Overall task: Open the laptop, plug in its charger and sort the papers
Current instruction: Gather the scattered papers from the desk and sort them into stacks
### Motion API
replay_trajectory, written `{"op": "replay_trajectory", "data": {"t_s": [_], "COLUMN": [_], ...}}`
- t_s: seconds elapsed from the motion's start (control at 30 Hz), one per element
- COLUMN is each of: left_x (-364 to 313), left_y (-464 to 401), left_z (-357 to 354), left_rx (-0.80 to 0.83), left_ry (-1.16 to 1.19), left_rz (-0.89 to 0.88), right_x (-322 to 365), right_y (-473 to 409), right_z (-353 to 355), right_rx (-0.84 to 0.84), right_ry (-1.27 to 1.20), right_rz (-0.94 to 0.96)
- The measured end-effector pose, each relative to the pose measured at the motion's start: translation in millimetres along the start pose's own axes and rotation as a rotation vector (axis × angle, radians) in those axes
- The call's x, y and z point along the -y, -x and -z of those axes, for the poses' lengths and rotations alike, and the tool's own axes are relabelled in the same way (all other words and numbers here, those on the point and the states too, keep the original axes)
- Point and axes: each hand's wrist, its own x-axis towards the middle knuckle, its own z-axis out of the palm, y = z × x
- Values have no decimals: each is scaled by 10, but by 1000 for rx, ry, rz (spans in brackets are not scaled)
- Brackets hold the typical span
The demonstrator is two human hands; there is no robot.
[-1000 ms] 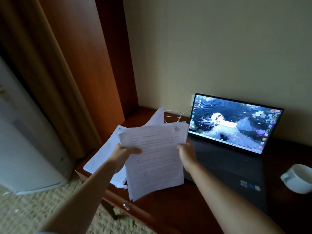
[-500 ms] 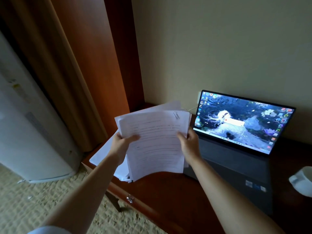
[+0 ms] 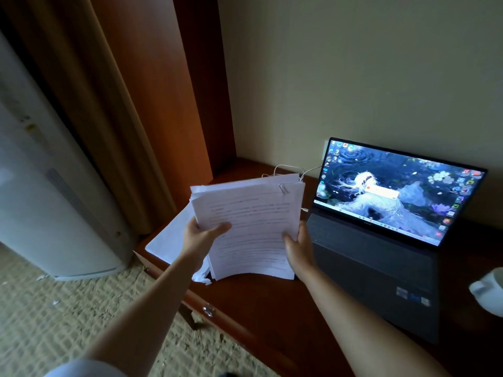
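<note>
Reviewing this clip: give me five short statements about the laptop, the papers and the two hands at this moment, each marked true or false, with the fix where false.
1. The laptop is open with its screen lit. True.
2. Both hands hold the paper stack. True: the left hand grips its left edge with the thumb on top, and the right hand holds its right edge.
3. The stack lies flat on the laptop keyboard. False: it is held up over the desk, left of the laptop.
4. A paper clip sits near the stack's top right corner. True.
5. The white cup stands left of the papers. False: it is at the far right, beyond the laptop.
</note>
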Motion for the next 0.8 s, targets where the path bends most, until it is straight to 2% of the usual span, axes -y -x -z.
{"op": "replay_trajectory", "data": {"t_s": [0.1,0.23,0.33,0.53,0.67,0.8], "left_x": [208,260,209,419,477,595], "left_y": [62,27,-147,-750,-1216,-1797], "left_z": [-64,-144,-97,343,642,936], "left_rx": [-12,-67,-135,-60,-96,-19], "left_ry": [-80,-182,-189,-360,-492,-687], "left_rz": [75,57,58,307,225,175], "right_x": [-233,-265,-241,-227,-154,-179], "right_y": [44,71,11,-204,-432,-665], "right_z": [-30,-105,-218,-751,-1309,-1807], "right_rx": [86,-29,-51,-125,-143,-164], "right_ry": [140,275,297,212,191,308], "right_rz": [-96,-24,-19,-186,-276,-333]}}
